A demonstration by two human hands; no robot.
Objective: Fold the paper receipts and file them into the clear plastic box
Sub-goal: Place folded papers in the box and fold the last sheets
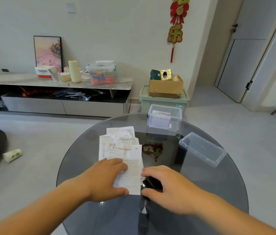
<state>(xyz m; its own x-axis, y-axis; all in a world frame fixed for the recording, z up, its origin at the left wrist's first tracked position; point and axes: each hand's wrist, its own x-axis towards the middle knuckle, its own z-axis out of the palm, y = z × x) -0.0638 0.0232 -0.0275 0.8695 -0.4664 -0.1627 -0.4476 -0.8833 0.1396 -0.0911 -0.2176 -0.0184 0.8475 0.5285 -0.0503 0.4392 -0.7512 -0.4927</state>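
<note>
- Head view: a round dark glass worktop (205, 187); its near edge is cut off by the frame.
- A loose pile of receipts (116, 143) lies left of centre, print too small to read.
- The left hand (106, 178) lies flat on the nearest receipt (133, 173), fingers straight, pressing it down.
- The right hand (165, 189) arches at that receipt's right edge, fingertips and thumb touching; whether it pinches the paper is unclear.
- The clear plastic box (177, 118) stands at the far rim, holding blurred papers.
- Its lid (201, 148) lies apart, to the right.
</note>
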